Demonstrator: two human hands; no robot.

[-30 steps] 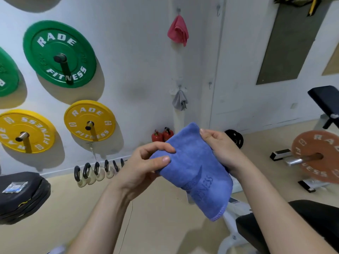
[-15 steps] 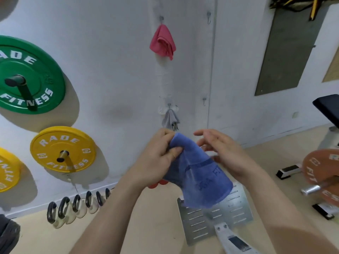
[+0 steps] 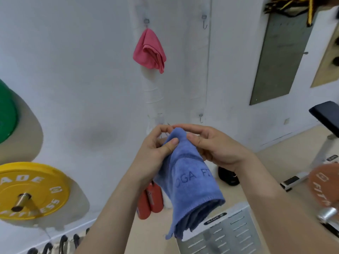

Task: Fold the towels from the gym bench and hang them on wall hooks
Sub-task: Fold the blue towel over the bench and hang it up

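Towel raised to the lower hook.
Since 1 s ago, our left hand point(image 3: 156, 153) and right hand point(image 3: 214, 147) have shifted to pinch the blue towel point(image 3: 189, 182) corner; empty hook point(image 3: 201, 117) at 1 o'clock.

The blue towel point(image 3: 185, 182) is folded into several layers and hangs nearly upright, its top corner bunched into a small peak pinched between the left hand point(image 3: 156, 154) and the right hand point(image 3: 214, 145), close to the white wall. Embossed lettering reading "OGA FIT" runs across its front face, and stacked hemmed edges show at the lower end. The pink towel point(image 3: 149, 51) hangs crumpled from a wall hook point(image 3: 146, 22) high above. Two bare hooks, an upper hook point(image 3: 204, 22) and a lower hook point(image 3: 201, 118), sit to its right.
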